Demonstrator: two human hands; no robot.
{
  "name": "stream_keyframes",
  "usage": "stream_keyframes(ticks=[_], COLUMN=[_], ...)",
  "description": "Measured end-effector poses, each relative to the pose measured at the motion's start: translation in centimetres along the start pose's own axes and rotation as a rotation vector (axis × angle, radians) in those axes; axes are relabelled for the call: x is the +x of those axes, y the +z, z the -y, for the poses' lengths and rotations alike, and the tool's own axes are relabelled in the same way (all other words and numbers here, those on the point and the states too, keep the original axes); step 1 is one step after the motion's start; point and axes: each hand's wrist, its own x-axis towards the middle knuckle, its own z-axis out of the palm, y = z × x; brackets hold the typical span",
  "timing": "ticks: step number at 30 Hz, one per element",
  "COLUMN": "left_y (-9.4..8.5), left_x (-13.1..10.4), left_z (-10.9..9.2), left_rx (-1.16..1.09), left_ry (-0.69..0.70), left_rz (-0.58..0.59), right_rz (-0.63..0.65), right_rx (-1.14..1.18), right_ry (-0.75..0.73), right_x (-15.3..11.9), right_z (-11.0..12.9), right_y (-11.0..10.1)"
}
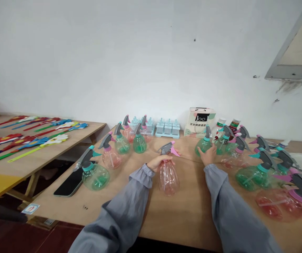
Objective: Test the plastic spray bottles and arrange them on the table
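Observation:
My left hand [157,162] is closed around the neck of a clear pink spray bottle [169,179] with a grey and pink trigger head, in the middle of the table. My right hand [209,154] reaches to a green spray bottle [203,143] farther back, its fingers at the bottle's side; whether they grip it firmly is hard to see. To my left stand several more, among them a green spray bottle [95,177] and a pink spray bottle [111,158]. On the right is a crowd of pink and green ones, with a pink spray bottle [280,205] nearest me.
A phone [70,182] lies at the table's left. Along the wall stand light blue popsicle molds [167,129], a paper bag [198,123] and a labelled bottle [218,128]. The left table [69,144] holds several colourful hand-shaped sticks [30,142], beyond a gap.

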Motion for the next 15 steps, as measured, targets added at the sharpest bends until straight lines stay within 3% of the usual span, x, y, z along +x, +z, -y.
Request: stream_keyframes(ticks=[9, 15], left_y=[-0.1, -0.3], left_x=[-0.2, 0.2], left_z=[0.0, 0.6], left_rx=[0.001, -0.007], left_ry=[-0.051, -0.058], left_rz=[0.144, 0.058], right_rz=[0.015, 0.098], right_rx=[0.130, 0.189], right_ry=[-0.132, -0.160], right_x=[-8.9, -11.4], right_z=[0.9, 2.1], right_y=[-5.4, -7.0])
